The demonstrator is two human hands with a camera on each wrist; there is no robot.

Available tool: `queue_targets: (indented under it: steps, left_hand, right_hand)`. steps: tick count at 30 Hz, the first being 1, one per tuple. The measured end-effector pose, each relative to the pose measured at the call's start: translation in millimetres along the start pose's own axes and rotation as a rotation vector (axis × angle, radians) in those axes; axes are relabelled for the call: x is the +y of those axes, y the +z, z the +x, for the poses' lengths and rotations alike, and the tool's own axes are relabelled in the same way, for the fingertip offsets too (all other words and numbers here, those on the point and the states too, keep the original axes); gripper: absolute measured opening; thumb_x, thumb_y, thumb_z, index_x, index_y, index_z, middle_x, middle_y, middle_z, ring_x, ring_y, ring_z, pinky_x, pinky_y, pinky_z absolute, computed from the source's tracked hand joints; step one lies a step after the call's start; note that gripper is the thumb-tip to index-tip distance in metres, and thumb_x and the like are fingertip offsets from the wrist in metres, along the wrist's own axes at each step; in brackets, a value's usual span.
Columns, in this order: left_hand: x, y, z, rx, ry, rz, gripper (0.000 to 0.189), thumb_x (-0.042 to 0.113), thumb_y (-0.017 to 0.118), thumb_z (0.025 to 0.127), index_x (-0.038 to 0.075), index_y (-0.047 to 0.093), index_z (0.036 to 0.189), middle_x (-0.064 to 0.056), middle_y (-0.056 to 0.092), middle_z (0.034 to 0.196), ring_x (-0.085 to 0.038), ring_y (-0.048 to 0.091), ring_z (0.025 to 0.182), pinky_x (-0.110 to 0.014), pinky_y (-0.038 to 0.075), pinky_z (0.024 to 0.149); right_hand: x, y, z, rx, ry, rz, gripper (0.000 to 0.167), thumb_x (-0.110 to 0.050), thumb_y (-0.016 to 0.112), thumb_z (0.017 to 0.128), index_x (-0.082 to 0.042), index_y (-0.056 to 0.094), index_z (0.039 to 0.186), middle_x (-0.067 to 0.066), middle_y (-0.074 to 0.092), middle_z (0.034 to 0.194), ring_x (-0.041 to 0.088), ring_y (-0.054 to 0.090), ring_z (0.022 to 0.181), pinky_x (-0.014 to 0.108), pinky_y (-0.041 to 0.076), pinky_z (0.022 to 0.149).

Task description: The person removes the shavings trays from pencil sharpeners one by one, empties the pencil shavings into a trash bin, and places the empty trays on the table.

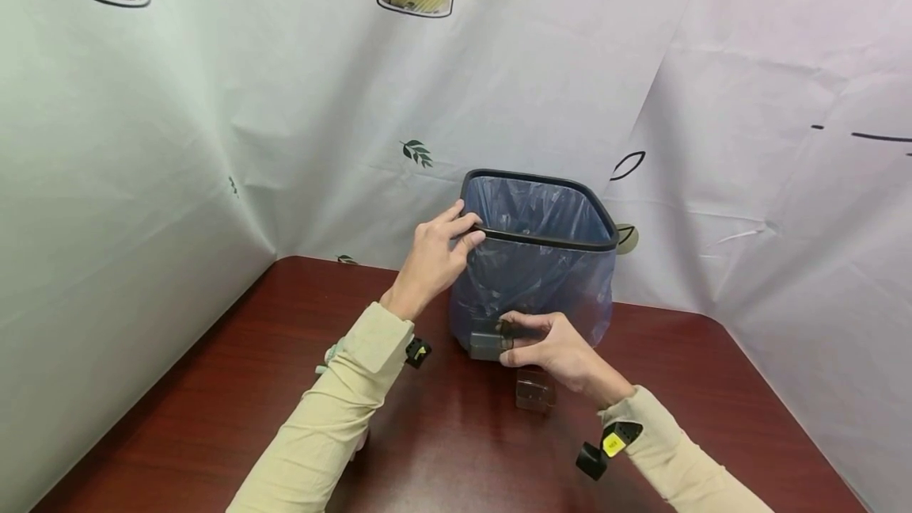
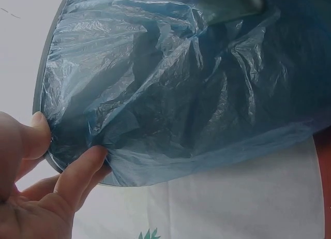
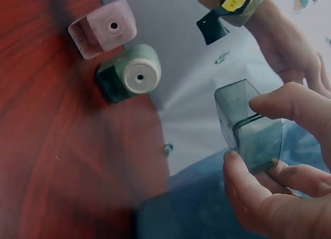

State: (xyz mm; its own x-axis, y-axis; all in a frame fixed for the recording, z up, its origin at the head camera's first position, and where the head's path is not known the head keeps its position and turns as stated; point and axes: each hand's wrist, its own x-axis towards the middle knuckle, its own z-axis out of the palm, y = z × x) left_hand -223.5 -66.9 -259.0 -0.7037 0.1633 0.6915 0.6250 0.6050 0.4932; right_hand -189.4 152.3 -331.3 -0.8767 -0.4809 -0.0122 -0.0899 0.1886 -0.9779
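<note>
My left hand [image 1: 435,256] grips the near left corner of a trash bin [image 1: 545,241], which has a black rim and a bluish plastic bag [image 2: 170,94] lining it. Thumb and fingers pinch rim and bag together in the left wrist view. In front of the bin, low down, my right hand [image 1: 559,348] holds a smoky see-through shavings box [image 3: 256,140] between thumb and fingertips. Just below that hand, another clear box [image 1: 534,391], brownish, rests on the table. A pink pencil sharpener [image 3: 111,29] and a green one [image 3: 137,73] stand behind my left forearm.
The dark red wooden table [image 1: 228,386] meets white printed cloth walls [image 1: 306,101] at the back and sides. The bin stands near the back edge. My left sleeve [image 1: 321,418] hides most of both sharpeners in the head view.
</note>
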Motion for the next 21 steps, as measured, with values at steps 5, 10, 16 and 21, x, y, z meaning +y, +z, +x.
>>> queue_targets:
  steps: [5, 10, 16, 21]
  left_hand:
    - [-0.6, 0.1, 0.3, 0.005, -0.001, -0.007, 0.027, 0.025, 0.059, 0.089, 0.009, 0.067, 0.110, -0.020, 0.045, 0.135, -0.030, 0.043, 0.125, -0.043, 0.039, 0.098]
    - [0.2, 0.3, 1.1, 0.003, 0.000, -0.005, 0.027, 0.025, 0.059, 0.089, 0.009, 0.067, 0.109, -0.020, 0.045, 0.135, -0.031, 0.044, 0.124, -0.043, 0.040, 0.097]
    - [0.9, -0.3, 0.8, -0.001, -0.004, -0.009, 0.027, 0.024, 0.059, 0.089, 0.009, 0.067, 0.109, -0.020, 0.044, 0.136, -0.030, 0.045, 0.124, -0.042, 0.041, 0.096]
    - [0.5, -0.7, 0.0, -0.008, -0.013, -0.014, 0.027, 0.024, 0.059, 0.089, 0.009, 0.067, 0.109, -0.019, 0.043, 0.137, -0.030, 0.045, 0.123, -0.041, 0.042, 0.095]
  right_hand:
    - [14, 4, -0.1, -0.014, 0.028, 0.044, 0.067, -0.008, 0.079, 0.068, 0.001, 0.051, 0.129, 0.016, 0.047, 0.135, 0.022, 0.062, 0.101, 0.033, 0.051, 0.079]
    - [29, 9, 1.1, -0.024, 0.009, 0.054, 0.066, -0.004, 0.077, 0.068, 0.005, 0.050, 0.128, 0.021, 0.050, 0.129, 0.023, 0.063, 0.098, 0.031, 0.052, 0.076]
    - [43, 15, 5.7, -0.008, -0.046, -0.001, 0.060, -0.001, 0.076, 0.067, 0.009, 0.053, 0.122, 0.026, 0.052, 0.123, 0.029, 0.063, 0.098, 0.028, 0.052, 0.072]
    - [49, 21, 8.0, -0.008, -0.082, -0.129, 0.059, -0.002, 0.077, 0.066, 0.010, 0.055, 0.119, 0.026, 0.053, 0.120, 0.032, 0.063, 0.096, 0.025, 0.052, 0.068]
